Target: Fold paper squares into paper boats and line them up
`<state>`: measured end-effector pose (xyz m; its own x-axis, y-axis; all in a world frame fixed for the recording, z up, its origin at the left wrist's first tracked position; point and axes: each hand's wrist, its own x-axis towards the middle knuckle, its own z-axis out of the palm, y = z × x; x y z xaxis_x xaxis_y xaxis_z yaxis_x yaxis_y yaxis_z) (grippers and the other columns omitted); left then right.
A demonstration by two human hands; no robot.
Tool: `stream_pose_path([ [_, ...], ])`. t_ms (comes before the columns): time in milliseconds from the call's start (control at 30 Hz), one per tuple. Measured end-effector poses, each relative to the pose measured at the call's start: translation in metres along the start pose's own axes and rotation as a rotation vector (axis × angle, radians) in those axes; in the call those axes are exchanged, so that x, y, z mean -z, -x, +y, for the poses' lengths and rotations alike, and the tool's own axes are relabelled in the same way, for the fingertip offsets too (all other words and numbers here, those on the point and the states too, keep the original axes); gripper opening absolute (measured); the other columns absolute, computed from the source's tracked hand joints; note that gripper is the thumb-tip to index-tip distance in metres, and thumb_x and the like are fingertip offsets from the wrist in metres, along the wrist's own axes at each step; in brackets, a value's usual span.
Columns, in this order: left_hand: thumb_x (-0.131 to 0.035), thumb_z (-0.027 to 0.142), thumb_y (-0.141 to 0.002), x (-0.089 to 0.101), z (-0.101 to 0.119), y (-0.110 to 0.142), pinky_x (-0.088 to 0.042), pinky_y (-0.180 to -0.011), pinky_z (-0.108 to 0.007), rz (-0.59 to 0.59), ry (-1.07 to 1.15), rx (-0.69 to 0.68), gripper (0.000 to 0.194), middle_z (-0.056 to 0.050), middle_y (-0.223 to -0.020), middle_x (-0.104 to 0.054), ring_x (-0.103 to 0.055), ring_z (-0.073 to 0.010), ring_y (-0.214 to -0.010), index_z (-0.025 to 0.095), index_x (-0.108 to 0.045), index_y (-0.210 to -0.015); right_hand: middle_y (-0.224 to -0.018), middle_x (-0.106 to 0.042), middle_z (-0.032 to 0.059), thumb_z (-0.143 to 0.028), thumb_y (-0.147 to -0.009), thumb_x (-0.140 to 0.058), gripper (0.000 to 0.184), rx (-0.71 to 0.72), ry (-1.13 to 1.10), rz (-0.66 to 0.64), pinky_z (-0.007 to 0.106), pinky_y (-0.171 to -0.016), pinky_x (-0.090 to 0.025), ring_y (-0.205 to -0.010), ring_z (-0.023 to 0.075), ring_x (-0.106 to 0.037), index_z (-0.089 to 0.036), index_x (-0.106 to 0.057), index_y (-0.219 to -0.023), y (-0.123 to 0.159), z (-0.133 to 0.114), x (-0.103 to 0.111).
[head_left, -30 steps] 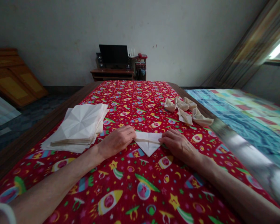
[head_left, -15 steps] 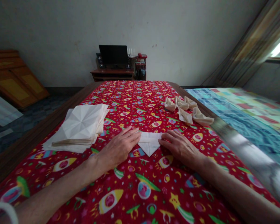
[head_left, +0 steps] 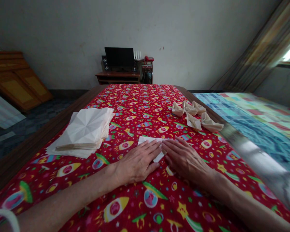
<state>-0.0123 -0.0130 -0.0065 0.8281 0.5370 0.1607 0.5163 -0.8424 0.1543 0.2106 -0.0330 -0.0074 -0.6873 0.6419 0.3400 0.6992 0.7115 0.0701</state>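
A folded sheet of white paper (head_left: 143, 139) lies on the red patterned tablecloth in front of me, its lower tip pointing my way. My left hand (head_left: 140, 160) lies flat over its left part, fingers stretched out. From the other side my right hand (head_left: 185, 157) lies flat over the right part, its fingers stretched and their tips meeting those of my left hand. Most of the paper is hidden under both hands; its top left corner and lower tip show.
To the left sits a stack of creased white paper sheets (head_left: 85, 127). Several folded paper boats (head_left: 193, 120) stand at the right edge of the tablecloth (head_left: 116, 212). Beyond the table are a desk with a monitor (head_left: 119, 56), a wooden cabinet (head_left: 16, 80) and a bed (head_left: 241, 109).
Both hands have moved inward over the folded paper. They held its two ends before; now they lie flat across it and cover most of it.
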Motion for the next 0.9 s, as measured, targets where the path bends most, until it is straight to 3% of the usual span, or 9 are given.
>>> stream_pose_path([
  [100,-0.033,0.035,-0.097,0.000,-0.001,0.002,-0.022,-0.115,-0.038,0.016,-0.001,-0.007,0.049,-0.011,-0.151,-0.028,-0.021,-0.0197,-0.141,0.014,-0.032,-0.142,-0.143,-0.042,0.0156,-0.038,-0.095,-0.041,0.055,-0.030,-0.059,-0.032,0.049,-0.109,-0.031,-0.133,0.0265,-0.036,-0.012,-0.033,-0.143,0.008,-0.008,-0.002],
  [267,-0.034,0.033,-0.097,-0.001,-0.007,0.011,-0.022,-0.115,-0.037,0.002,-0.028,0.008,0.047,-0.008,-0.150,-0.030,-0.023,-0.0187,-0.140,0.018,-0.032,-0.142,-0.146,-0.035,0.0133,-0.040,-0.096,-0.038,0.056,-0.061,-0.109,-0.136,0.050,-0.113,-0.026,-0.137,0.0252,-0.028,-0.013,-0.030,-0.145,0.019,-0.005,0.004],
  [433,-0.036,0.030,-0.096,0.004,-0.012,0.022,-0.026,-0.113,-0.036,-0.018,-0.064,0.037,0.046,-0.009,-0.149,-0.032,-0.029,-0.0192,-0.138,0.017,-0.035,-0.141,-0.145,-0.037,0.0110,-0.037,-0.097,-0.037,0.051,-0.103,-0.082,-0.148,0.051,-0.113,-0.025,-0.136,0.0245,-0.030,-0.014,-0.035,-0.142,0.023,-0.004,0.009],
  [633,-0.037,0.029,-0.096,0.007,-0.019,0.038,-0.029,-0.111,-0.039,0.034,-0.110,0.071,0.044,-0.008,-0.145,-0.040,-0.036,-0.0185,-0.135,0.018,-0.039,-0.138,-0.138,-0.048,0.0120,-0.031,-0.096,-0.040,0.044,-0.124,-0.078,-0.026,0.050,-0.109,-0.033,-0.129,0.0255,-0.042,-0.016,-0.044,-0.137,0.028,-0.005,0.005],
  [767,-0.039,0.025,-0.096,0.006,-0.027,0.039,-0.034,-0.107,-0.039,0.161,-0.091,0.106,0.036,-0.006,-0.133,-0.055,-0.049,-0.0178,-0.124,0.019,-0.052,-0.128,-0.122,-0.062,0.0103,-0.027,-0.096,-0.039,0.033,-0.147,-0.088,0.094,0.046,-0.102,-0.039,-0.116,0.0240,-0.056,-0.018,-0.059,-0.120,0.019,-0.003,0.001],
  [900,-0.049,0.025,-0.092,0.014,-0.035,0.019,-0.046,-0.087,-0.035,0.275,-0.109,0.149,0.021,-0.005,-0.096,-0.071,-0.063,-0.0191,-0.093,0.017,-0.068,-0.091,-0.090,-0.070,0.0090,-0.029,-0.096,-0.042,0.028,-0.155,-0.051,0.100,0.038,-0.082,-0.045,-0.087,0.0211,-0.063,-0.017,-0.065,-0.084,-0.004,0.003,-0.002],
])
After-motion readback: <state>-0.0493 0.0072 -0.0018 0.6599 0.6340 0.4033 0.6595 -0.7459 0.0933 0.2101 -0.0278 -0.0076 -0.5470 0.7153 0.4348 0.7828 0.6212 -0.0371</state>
